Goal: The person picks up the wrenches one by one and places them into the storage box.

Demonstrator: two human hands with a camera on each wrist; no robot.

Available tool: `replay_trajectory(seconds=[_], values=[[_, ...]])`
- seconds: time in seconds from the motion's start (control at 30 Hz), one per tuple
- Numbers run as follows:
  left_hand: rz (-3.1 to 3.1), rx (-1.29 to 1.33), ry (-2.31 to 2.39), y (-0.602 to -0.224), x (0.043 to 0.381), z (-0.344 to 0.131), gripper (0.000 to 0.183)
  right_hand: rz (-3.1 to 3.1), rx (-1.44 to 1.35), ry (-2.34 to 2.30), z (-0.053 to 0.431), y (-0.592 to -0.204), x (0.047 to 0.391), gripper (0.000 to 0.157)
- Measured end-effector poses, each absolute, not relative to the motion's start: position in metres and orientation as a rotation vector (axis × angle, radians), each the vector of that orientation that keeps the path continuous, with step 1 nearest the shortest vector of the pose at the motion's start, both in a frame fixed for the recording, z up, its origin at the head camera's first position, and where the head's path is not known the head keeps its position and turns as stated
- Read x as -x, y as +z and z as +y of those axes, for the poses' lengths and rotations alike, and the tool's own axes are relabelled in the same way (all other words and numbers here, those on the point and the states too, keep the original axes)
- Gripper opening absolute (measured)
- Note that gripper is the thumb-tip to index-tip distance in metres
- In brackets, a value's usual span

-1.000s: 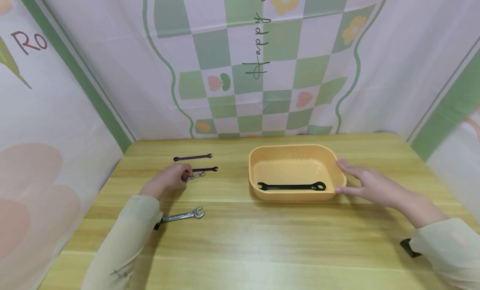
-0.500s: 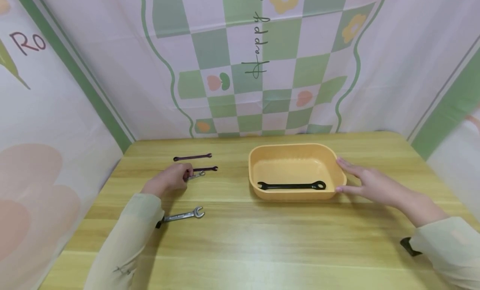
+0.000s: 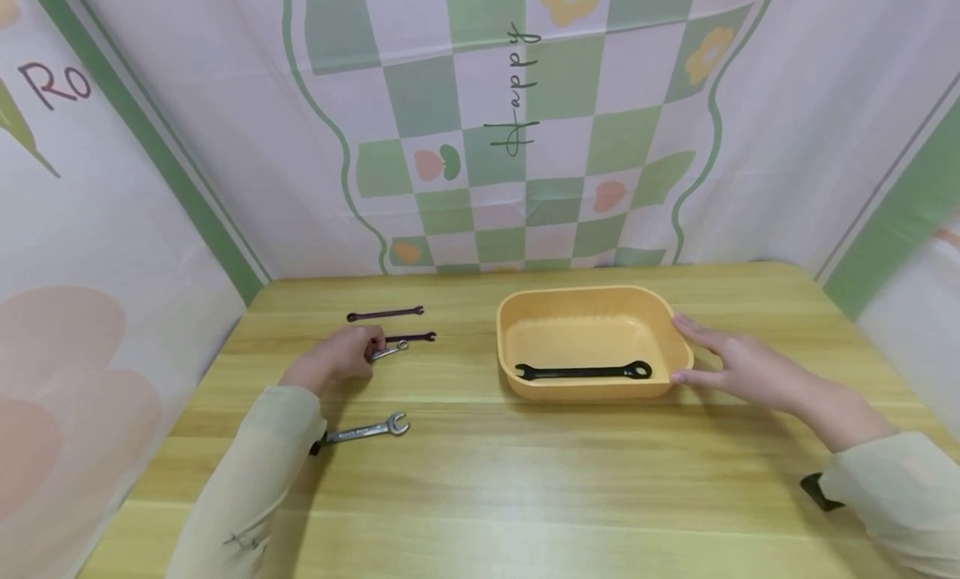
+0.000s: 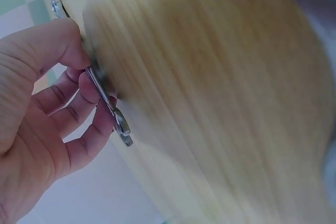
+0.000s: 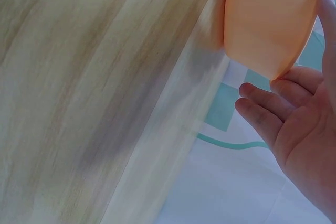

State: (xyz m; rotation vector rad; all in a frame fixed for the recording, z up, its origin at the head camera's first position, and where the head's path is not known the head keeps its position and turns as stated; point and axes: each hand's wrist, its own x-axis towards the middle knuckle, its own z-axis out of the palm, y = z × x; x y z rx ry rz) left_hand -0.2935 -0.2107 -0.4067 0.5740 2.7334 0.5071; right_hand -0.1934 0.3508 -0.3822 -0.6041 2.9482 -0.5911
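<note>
In the head view my left hand (image 3: 341, 358) is at the left of the table, thumb and fingertips pinching a small silver combination wrench (image 3: 390, 350). The wrist view shows the wrench's shank (image 4: 101, 88) between the thumb and fingers. Just behind it lies a dark purple wrench (image 3: 412, 338), partly hidden by the hand. My right hand (image 3: 750, 375) rests against the right end of a yellow-orange plastic bin (image 3: 592, 391), fingers extended and thumb near the front corner. A large black combination wrench (image 3: 581, 372) lies inside the bin along its front wall.
Another thin purple wrench (image 3: 385, 314) lies farther back on the left. Closer to me, a larger silver wrench (image 3: 367, 431) is partly covered by the left sleeve (image 3: 255, 471). A patterned curtain (image 3: 525, 146) hangs behind the wooden table (image 3: 510, 479).
The small silver wrench has shifted slightly within my left hand's pinch. My right hand and the bin stay practically in place.
</note>
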Motion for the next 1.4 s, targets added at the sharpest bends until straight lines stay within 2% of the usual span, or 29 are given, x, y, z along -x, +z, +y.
replay_trajectory(seconds=[1.4], values=[[2.718,-0.634,0.605,-0.404,0.29,-0.2131,0.056,2.949,0.618,-0.599,0.3509,-0.3834,0.1926,0.092]])
